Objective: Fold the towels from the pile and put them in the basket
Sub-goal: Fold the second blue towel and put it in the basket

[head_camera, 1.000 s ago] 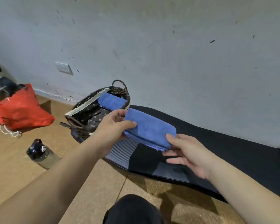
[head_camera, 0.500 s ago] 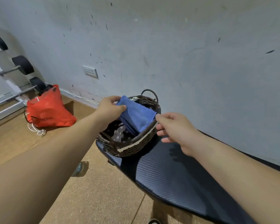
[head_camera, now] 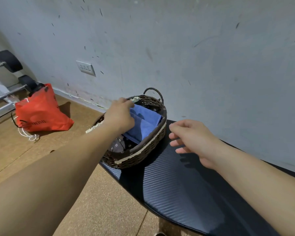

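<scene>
Head view: left hand [head_camera: 119,114] is down in the basket [head_camera: 143,151], fingers [head_camera: 128,103] curled over the far-left edge of the blue towel [head_camera: 144,126]. Looks like a grip, tho the tips are hidden. Towel lies folded inside, reaching the rim to the right of those fingers; a 2nd blue fold shows just beyond it. Right hand [head_camera: 192,140] hovers over the table [head_camera: 177,188], fingers loosely spread, holding nothing, near the basket's side but not touching.

Step in hand, prob.: seating the towel. To do it well, press it flat on the lining before letting go, keep the fold closed, and don't drag it out w/ the fingers on the way up. Right hand could steady the rim.

Room: basket sits at the table's end, edge just below the left wrist, so a shove that way risks tipping it onto the floor [head_camera: 109,210]. Handle [head_camera: 154,91] and wall [head_camera: 194,57] are close beyond the fingers. Up and back toward the body is open. Red bag [head_camera: 41,114] is well off to the left.
</scene>
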`<state>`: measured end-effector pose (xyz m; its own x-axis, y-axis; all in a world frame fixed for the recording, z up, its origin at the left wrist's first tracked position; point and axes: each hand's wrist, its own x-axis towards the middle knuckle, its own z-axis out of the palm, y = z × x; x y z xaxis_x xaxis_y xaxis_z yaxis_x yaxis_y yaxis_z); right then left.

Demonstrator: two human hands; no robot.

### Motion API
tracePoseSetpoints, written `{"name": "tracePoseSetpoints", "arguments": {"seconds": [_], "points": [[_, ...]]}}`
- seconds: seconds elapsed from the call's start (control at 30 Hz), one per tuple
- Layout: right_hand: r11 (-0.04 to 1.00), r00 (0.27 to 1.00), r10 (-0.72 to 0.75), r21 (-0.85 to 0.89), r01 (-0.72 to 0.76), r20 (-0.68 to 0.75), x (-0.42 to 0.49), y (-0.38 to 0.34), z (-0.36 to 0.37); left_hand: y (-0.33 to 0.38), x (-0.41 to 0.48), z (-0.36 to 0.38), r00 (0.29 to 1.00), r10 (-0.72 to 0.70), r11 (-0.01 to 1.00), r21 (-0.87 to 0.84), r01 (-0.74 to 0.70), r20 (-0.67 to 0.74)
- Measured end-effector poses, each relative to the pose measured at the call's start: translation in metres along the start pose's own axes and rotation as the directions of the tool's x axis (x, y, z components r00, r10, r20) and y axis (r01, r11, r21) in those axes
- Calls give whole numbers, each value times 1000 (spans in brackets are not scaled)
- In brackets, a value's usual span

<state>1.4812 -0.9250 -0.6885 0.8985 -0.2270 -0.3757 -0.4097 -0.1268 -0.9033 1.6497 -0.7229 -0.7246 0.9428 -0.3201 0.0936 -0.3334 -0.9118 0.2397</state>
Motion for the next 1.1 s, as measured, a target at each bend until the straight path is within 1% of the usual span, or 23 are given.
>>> {"name": "tracePoseSetpoints", "arguments": {"seconds": [0.03,0.07,0.1,0.17,0.2,0.23,0.3,0.33,0.37,0.4,0.47,0.53,0.63,0.73,0.8,0.87,0.97,1.03,1.1], "points": [[1000,1000,-1,4,1,3,0,0,0,2,-1,1,991,126,992,-28,-124,45],[1000,1000,0,9,0,5,1,1,1,3,-3,2,971,209,978,-37,-206,114],[1000,1000,5,17,-5,6,0,1,1,4,-6,3,955,236,972,-35,-234,178],[1000,1000,16,26,-17,13,0,4,2,3,-9,7,950,196,979,7,-204,244],[1000,1000,21,23,-21,19,-1,5,2,2,-11,8,956,157,984,49,-174,248],[1000,999,25,16,-25,26,-2,7,2,1,-12,9,964,122,979,129,-156,236],[1000,999,25,2,-25,31,-3,10,2,3,-15,11,987,73,929,350,-119,144],[1000,999,21,-5,-21,26,-3,11,2,5,-16,12,994,55,919,385,-88,94],[1000,1000,14,-13,-14,16,-3,12,1,9,-17,12,997,33,934,354,-55,67],[1000,1000,5,-26,-5,5,-3,12,1,12,-19,14,998,2,959,282,-20,66],[999,1000,-18,-47,17,-13,-4,12,-1,13,-22,21,991,-68,989,140,52,111],[999,1000,-22,-47,21,-17,-5,14,-4,11,-24,28,977,-125,992,31,121,171],[999,1000,-15,-49,14,-20,-8,18,-7,9,-26,31,964,-146,985,-63,163,222],[998,1000,-9,-58,8,-27,-15,21,-12,16,-32,30,965,-177,969,-136,205,193],[998,999,-18,-60,16,-32,-21,20,-18,23,-41,25,968,-201,946,-229,231,147],[998,999,-33,-59,31,-43,-29,15,-26,33,-50,14,976,-204,914,-343,216,72],[996,996,-65,-67,60,-69,-47,11,-44,62,-68,-10,989,-136,874,-477,94,-54],[996,992,-70,-59,64,-104,-63,12,-59,91,-86,-20,992,-84,839,-543,22,-89],[997,988,-58,-54,51,-142,-81,19,-78,123,-107,-21,997,-21,800,-599,-29,-76]]}}
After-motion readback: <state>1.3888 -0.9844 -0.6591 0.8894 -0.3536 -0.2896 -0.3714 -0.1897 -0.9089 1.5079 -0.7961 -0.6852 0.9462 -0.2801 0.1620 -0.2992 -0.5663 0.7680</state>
